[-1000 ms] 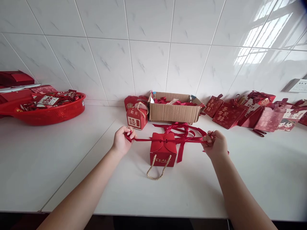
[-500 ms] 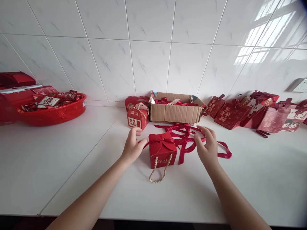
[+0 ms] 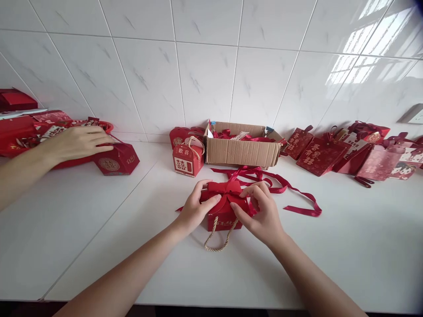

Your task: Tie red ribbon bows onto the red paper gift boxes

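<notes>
A red gift box (image 3: 223, 220) with petal-shaped top flaps and a twisted cream rope handle (image 3: 216, 249) stands on the white table. My left hand (image 3: 197, 207) holds the left side of its top, thumb on a flap. At the right side of the top, my right hand (image 3: 259, 210) pinches at the flaps or the ribbon; which of them is hard to tell. Dark red ribbon (image 3: 302, 210) trails behind the box and loops to the right.
Another person's hand (image 3: 77, 141) holds a red box (image 3: 119, 159) beside the red basin (image 3: 71, 164). Behind my hands stand a small red box (image 3: 187, 159) and a cardboard box (image 3: 241, 153). Red bags (image 3: 320, 156) lie at the right.
Both my hands have moved inward from beside the box onto its top. Another person's hand with a red box has come in at the left.
</notes>
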`<state>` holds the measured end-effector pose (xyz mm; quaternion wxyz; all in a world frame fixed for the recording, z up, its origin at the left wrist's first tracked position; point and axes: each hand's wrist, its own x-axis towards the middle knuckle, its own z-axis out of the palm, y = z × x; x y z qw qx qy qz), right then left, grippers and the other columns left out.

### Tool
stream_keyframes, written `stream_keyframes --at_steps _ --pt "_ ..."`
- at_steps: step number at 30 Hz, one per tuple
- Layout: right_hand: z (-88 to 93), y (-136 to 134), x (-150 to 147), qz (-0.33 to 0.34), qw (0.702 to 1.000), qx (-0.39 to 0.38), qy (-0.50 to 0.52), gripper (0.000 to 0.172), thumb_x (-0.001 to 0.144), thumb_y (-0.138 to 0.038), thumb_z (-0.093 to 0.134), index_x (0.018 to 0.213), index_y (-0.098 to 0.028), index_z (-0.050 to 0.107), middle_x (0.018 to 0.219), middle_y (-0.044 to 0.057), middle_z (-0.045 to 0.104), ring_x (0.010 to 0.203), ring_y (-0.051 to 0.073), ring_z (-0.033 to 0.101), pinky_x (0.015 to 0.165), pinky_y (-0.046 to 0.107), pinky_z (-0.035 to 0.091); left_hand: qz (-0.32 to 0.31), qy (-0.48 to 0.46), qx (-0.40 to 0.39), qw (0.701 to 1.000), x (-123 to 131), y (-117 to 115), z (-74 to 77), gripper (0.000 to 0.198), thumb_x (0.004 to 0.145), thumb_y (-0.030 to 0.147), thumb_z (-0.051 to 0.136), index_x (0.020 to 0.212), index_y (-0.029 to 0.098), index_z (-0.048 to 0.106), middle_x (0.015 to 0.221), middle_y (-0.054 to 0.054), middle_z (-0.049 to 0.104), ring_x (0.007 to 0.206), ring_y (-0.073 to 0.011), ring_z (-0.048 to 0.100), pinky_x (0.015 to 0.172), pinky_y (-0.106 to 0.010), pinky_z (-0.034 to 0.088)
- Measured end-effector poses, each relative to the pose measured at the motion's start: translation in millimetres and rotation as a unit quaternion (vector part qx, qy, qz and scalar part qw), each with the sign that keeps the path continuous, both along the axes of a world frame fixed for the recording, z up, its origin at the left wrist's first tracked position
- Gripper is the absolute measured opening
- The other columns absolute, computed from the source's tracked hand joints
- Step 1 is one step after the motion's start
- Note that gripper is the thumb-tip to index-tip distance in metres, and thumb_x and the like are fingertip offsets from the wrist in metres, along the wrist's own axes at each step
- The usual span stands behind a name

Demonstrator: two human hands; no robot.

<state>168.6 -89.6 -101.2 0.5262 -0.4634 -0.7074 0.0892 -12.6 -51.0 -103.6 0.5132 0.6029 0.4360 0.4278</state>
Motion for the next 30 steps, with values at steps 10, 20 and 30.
stream_keyframes --at_steps 10,20,30 --pt "-3.3 1 -2 0.006 1.0 0.029 0.003 0.016 0.077 -0.019 0.062 0.073 -0.021 0.047 0.072 -0.001 0.042 0.053 0.009 0.038 0.045 0.024 0.04 -0.019 -0.006 0.006 1.0 2 -3 4.1 0.036 0.08 0.038 0.06 0.11 0.023 0.048 0.107 -0.004 0.061 0.103 -0.0225 0.056 0.082 -0.033 0.047" --pt "-2.3 -1 -3 0.016 0.999 0.05 -0.006 0.013 0.079 -0.022 0.061 0.072 -0.021 0.05 0.07 0.0 0.043 0.054 0.01 0.039 0.047 0.025 0.039 -0.011 -0.02 -0.005 1.0 4 -2 5.1 0.038 0.076 0.038 0.064 0.107 0.022 0.05 0.107 -0.006 0.061 0.105 -0.0245 0.056 0.082 -0.034 0.047" --pt "-8.5 11 17 0.015 0.973 -0.198 0.117 0.027 0.088 -0.046 0.046 0.095 -0.022 0.057 0.091 0.005 0.062 0.081 0.02 0.058 0.069 0.032 0.047 0.069 -0.002 -0.029 0.997 -9 10 5.5 0.035 0.076 0.051 0.058 0.091 0.02 0.051 0.093 -0.003 0.058 0.088 -0.0198 0.054 0.07 -0.029 0.04"
